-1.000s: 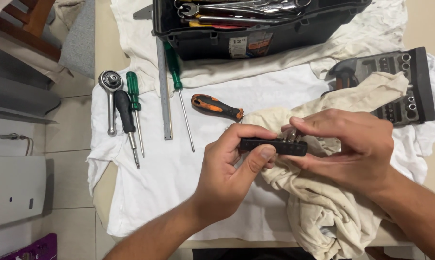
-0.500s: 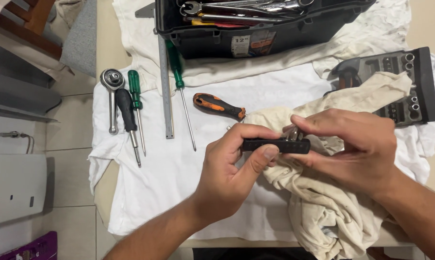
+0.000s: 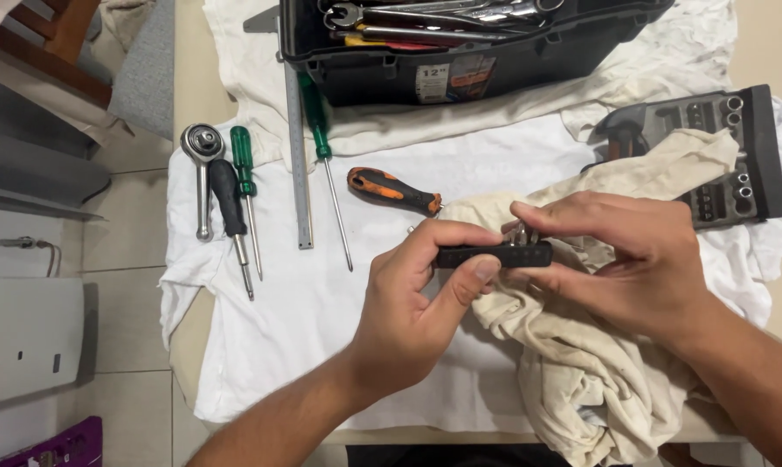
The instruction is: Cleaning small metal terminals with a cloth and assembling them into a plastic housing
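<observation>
Barely shifted since before, both hands' grip point(image 3: 512, 259) around black bit holder point(image 3: 493, 255)

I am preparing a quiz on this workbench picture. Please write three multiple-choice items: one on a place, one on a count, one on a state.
1. Where does the orange-and-black screwdriver lie?
A. in the toolbox
B. on the white cloth
C. on the floor

2. How many green-handled screwdrivers lie out?
A. two
B. one
C. four

3. The black plastic toolbox is:
A. shut
B. overturned
C. open

Key: 1 B, it rests on the white cloth; 2 A, two green handles show; 3 C, wrenches show inside.
</observation>
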